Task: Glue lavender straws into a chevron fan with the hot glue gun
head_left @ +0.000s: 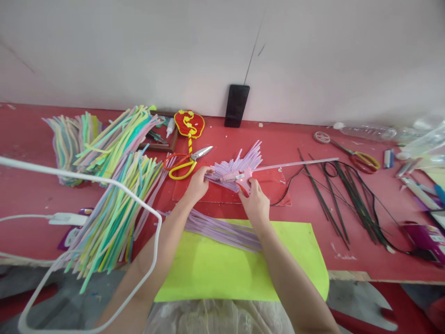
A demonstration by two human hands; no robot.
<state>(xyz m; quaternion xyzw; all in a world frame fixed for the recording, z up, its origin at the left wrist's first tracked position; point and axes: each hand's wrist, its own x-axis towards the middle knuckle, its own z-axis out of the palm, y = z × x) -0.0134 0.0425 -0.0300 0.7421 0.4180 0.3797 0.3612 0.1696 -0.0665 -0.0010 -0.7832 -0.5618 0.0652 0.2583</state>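
My right hand (255,198) is closed around the handle of a pink hot glue gun (243,178), with a long clear glue stick (295,164) sticking out of its back to the right. The nozzle points left, over a fan of lilac pipe cleaners (248,159) laid side by side. At the left end of that fan, my left hand (199,184) pinches with its fingertips; they seem to hold the lilac pieces, partly hidden. More lilac pipe cleaners (222,230) lie across the yellow-green sheet (236,278) between my forearms.
Scissors (184,163) lie left of my left hand, beside large bundles of pastel pipe cleaners (114,208). A white cable (114,181) crosses the left foreground. A phone (237,105) leans on the wall. To the right are dark green stems (359,204) and other scissors (361,160).
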